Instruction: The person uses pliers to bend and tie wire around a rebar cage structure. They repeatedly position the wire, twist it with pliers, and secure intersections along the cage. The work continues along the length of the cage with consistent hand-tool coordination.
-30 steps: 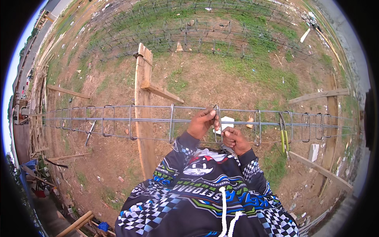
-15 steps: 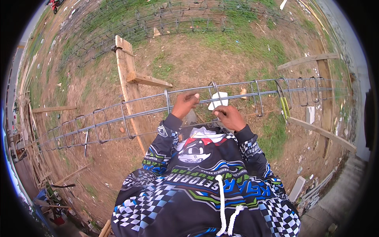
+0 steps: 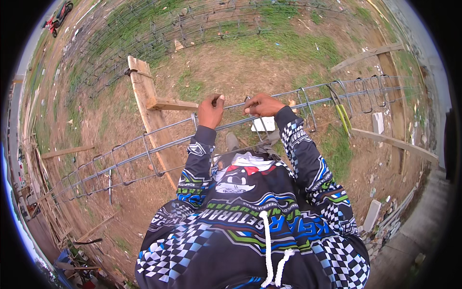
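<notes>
A long steel rebar cage (image 3: 144, 147) with square stirrups runs across the view at waist height, resting on a wooden post frame (image 3: 147, 103). My left hand (image 3: 211, 111) is closed around the cage's upper bar. My right hand (image 3: 262, 104) grips the same bar a little to the right, next to a stirrup. A tool with yellow-green handles (image 3: 342, 117) hangs on the cage to the right of my right hand. A white block (image 3: 263, 124) lies on the ground just beyond my hands.
Wooden beams (image 3: 394, 142) lie on the dirt at right, more planks (image 3: 65, 151) at left. Further rebar cages (image 3: 192, 24) lie on the grass beyond. A red motorbike (image 3: 58, 14) stands at far upper left. A concrete edge (image 3: 423, 226) runs at lower right.
My hands have spread apart along the upper bar and both now grip it. My head turned, so the cage now slopes from lower left to upper right.
</notes>
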`<state>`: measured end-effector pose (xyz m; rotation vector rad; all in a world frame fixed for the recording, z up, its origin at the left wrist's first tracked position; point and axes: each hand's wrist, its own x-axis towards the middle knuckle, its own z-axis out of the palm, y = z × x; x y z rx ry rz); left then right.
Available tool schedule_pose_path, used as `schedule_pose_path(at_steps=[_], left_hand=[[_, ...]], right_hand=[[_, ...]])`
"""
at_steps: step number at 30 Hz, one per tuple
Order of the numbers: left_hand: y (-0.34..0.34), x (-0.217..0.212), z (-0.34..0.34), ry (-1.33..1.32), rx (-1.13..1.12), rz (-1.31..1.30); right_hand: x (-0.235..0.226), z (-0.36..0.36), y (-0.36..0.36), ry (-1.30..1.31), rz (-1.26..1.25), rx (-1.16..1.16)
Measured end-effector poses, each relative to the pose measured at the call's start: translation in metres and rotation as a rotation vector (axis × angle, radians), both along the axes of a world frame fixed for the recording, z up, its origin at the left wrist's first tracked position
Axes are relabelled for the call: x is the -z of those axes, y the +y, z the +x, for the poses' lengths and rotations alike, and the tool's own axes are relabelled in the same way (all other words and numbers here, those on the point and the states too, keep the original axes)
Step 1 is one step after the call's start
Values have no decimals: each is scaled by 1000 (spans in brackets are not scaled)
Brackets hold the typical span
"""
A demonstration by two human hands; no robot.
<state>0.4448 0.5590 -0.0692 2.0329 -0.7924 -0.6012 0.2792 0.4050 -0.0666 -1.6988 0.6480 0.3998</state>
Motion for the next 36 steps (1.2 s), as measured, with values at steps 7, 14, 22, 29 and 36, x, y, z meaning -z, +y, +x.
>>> schedule_pose_path(at_steps=[7,14,22,29,36], left_hand=[[-8,38,13,-94,207,199],[-41,70,13,36,331,261],[-39,74,11,122,431,149],[-54,92,-18,65,307,58],[-57,79,-27,268,276,-31]], right_hand=[[22,0,28,-42,-752,116],[22,-7,45,48,-780,296],[54,-18,66,-78,-409,764],[58,-19,72,-114,-384,755],[27,-21,63,-99,-132,649]])
